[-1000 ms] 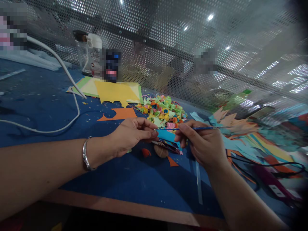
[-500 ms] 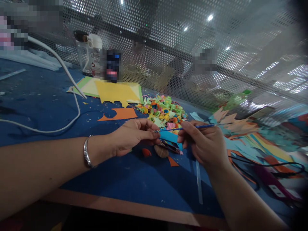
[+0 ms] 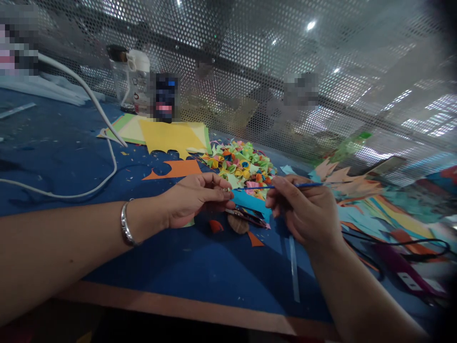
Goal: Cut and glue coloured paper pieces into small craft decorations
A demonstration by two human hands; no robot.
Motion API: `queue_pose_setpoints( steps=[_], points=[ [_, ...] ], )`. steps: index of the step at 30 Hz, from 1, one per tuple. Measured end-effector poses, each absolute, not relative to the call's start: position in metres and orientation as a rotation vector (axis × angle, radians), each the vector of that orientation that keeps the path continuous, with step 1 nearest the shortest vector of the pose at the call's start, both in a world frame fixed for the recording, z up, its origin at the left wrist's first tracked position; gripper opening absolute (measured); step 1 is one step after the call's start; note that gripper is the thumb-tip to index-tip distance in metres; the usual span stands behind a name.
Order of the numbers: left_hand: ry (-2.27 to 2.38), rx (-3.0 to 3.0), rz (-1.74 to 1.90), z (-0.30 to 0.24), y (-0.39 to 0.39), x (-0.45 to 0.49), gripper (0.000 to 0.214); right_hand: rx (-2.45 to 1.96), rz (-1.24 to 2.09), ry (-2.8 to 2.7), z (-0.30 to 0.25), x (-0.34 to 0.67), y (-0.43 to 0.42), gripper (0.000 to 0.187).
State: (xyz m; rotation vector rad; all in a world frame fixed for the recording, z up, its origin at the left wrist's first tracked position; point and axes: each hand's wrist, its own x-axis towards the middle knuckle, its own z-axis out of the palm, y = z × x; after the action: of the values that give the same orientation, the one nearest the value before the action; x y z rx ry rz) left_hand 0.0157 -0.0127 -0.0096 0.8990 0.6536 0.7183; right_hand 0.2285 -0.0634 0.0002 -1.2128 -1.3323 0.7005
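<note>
My left hand (image 3: 200, 197) is closed in a pinch, thumb against fingertips, on something tiny that I cannot make out. In my right hand (image 3: 305, 207) is a thin blue stick (image 3: 309, 185), shaped like a fine brush, held between thumb and fingers. Its left end reaches the left fingertips. Beneath the hands lie a piece of blue paper (image 3: 250, 201), a dark, slim object (image 3: 255, 218) and a brown, rounded object (image 3: 238, 223). Just behind them is a heap of small coloured paper pieces (image 3: 246, 162).
Yellow paper (image 3: 173, 136) with cut-out edges and an orange sheet (image 3: 182, 168) lie left of the heap. A white cable (image 3: 89, 90) and bottles (image 3: 139, 81) stand farther back. On the right are paper strips (image 3: 385, 214), a purple power strip (image 3: 402, 271) and a perforated screen (image 3: 228, 81) behind.
The stick's left end has risen slightly at the left fingertips. Both hands keep nearly the same place and grip; the view has shifted a little.
</note>
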Motion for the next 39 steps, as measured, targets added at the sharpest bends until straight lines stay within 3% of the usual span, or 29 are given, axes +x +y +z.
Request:
queue_pose_setpoints(
  steps=[12,16,23,32,39],
  points=[
    [0.929,1.106,0.886,-0.01,-0.003,0.012,0.019,-1.353,0.109,-1.813,0.003,0.221,-0.073,0.028],
    [0.923,1.179,0.961,-0.007,-0.004,0.012,0.018,-1.272,0.091,-2.125,-0.001,0.221,-0.071,0.019],
    [0.88,1.138,1.02,-0.011,-0.001,0.013,0.02,-1.377,0.25,-2.553,-0.001,0.218,-0.068,0.023],
    [0.855,1.119,0.904,-0.018,0.001,0.015,0.021,-1.536,0.045,-2.43,-0.003,0.234,-0.062,0.02],
    [0.874,1.431,0.962,-0.017,0.008,0.011,0.016,-1.819,-0.053,-2.324,0.002,0.251,-0.055,0.02]
  ],
)
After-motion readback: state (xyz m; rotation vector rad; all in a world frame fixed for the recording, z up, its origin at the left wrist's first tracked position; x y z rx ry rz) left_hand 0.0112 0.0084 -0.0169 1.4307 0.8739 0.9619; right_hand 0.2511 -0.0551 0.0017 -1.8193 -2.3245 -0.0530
